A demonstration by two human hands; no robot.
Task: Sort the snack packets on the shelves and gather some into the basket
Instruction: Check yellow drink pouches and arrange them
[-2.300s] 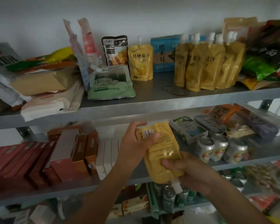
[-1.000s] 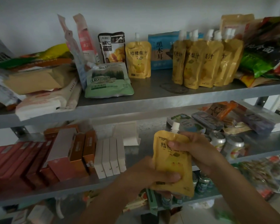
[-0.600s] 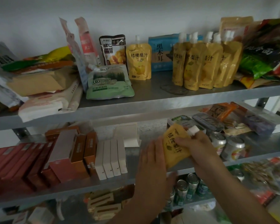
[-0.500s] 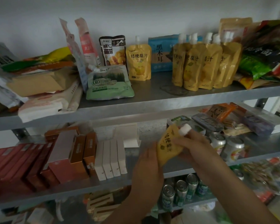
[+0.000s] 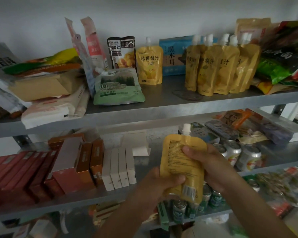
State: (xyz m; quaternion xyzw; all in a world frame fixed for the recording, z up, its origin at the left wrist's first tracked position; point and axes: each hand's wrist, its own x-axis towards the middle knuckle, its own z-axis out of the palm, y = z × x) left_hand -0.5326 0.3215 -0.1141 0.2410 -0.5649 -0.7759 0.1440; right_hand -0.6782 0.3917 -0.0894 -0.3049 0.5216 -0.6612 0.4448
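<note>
A pale wall backs metal shelving crowded with packets, and the yellow pouch held up in front of the middle shelf serves as the landmark here. Far left of it stand red boxes, and just left of it a row of white boxes. Up and to the left a green pouch lies on the top shelf. A lone matching pouch stands almost straight above it, and a row of matching pouches stands above and to the right.

The left hand wraps its fingers round the pouch's lower left edge. The right hand clasps its right side, thumb pressed on the face. Drink cans sit just right of it.

Sorting looks partly done: like pouches are already grouped, yet one still stands apart and this one has no place. No basket is in view, so I cannot tell how much has been gathered.

Half a second earlier the pouch was tilted, its cap toward the right, and the left hand was flat and open beside it. Now it is upright with the cap on top, its fine-print back faces the camera, and both hands grip it.
</note>
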